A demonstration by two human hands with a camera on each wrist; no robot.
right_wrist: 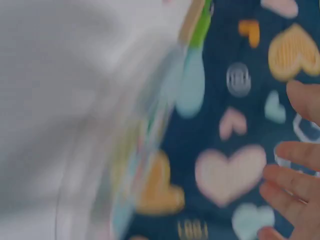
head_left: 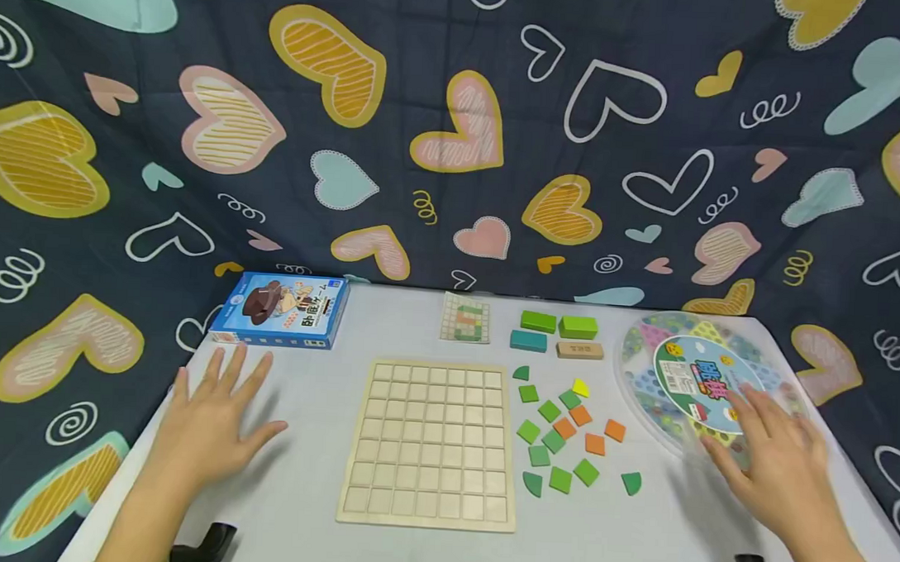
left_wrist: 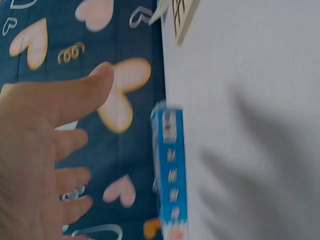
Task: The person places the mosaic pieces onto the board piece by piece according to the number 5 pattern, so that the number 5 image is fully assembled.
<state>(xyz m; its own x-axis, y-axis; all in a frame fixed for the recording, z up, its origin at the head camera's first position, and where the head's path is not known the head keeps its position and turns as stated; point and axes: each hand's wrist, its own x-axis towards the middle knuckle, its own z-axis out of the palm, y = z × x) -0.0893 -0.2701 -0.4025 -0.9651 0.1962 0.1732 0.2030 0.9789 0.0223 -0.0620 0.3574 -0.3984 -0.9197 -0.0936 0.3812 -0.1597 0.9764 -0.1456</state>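
A pale wooden grid board lies in the middle of the white table. Small green, orange and yellow tiles are scattered to its right. My left hand hovers flat with spread fingers over the table's left side, just in front of a blue game box; in the left wrist view the hand is empty beside the box. My right hand is open over the near edge of a round clear plastic case, holding nothing. The right wrist view is blurred, with fingers straight.
Behind the tiles sit two green blocks, a teal block and a tan block. A small pattern card lies behind the board. A dark heart-print cloth walls in the table on all sides.
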